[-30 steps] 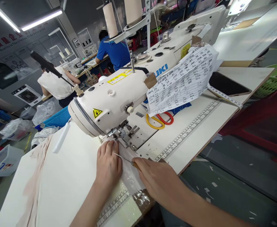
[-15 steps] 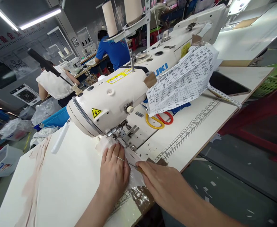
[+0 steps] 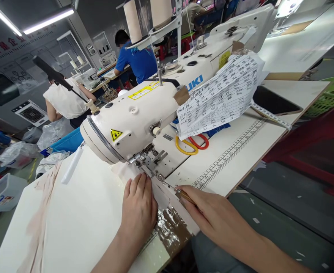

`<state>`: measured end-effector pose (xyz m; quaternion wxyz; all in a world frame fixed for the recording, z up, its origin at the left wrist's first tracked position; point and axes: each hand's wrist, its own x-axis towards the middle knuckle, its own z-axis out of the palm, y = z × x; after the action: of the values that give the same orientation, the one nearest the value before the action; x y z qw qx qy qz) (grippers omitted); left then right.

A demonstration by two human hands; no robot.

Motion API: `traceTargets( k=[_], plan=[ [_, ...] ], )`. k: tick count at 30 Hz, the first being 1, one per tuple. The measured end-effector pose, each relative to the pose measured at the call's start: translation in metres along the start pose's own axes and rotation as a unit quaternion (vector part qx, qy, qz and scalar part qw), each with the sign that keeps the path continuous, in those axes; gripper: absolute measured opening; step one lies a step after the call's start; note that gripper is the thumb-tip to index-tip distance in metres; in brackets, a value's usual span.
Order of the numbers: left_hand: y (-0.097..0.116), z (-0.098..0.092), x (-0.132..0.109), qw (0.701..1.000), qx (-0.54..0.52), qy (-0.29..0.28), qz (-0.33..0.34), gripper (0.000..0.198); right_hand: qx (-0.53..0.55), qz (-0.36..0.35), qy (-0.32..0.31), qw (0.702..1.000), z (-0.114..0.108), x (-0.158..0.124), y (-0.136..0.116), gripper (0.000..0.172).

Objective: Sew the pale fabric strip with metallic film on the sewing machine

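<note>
My left hand (image 3: 139, 206) lies flat with its fingers extended on thin pale fabric (image 3: 160, 195), just in front of the presser foot (image 3: 138, 160) of a white sewing machine (image 3: 127, 121). To its right, my right hand (image 3: 209, 206) is closed round the wooden handle of an awl (image 3: 186, 196). The awl's thin metal shaft points up and left, towards the metal parts beside the foot. Part of the fabric hangs down over the brown taped front edge of the table. The needle is too small to make out.
Scissors with yellow and red handles (image 3: 187, 147) lie behind my right hand, under a handwritten sheet (image 3: 221, 94). A phone (image 3: 276, 100) and tape measure (image 3: 272, 115) lie farther right. A red stool (image 3: 312, 151) stands right of the table. People sit at machines behind.
My right hand has moved right and slightly down with the awl, whose tip has left my left fingers and now points at the machine's metal parts. The fabric's near part has shifted right.
</note>
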<state>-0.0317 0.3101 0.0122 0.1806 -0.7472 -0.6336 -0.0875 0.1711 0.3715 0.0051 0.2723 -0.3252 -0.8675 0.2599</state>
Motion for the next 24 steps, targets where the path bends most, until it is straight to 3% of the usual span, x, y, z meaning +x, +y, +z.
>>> traceTargets(
  k=[24],
  plan=[
    [0.0025, -0.0039, 0.0026, 1.0, -0.023, 0.001, -0.002, 0.038, 0.019, -0.003, 0.007, 1.0, 0.0067, -0.0037, 0.0063, 0.022]
  ],
)
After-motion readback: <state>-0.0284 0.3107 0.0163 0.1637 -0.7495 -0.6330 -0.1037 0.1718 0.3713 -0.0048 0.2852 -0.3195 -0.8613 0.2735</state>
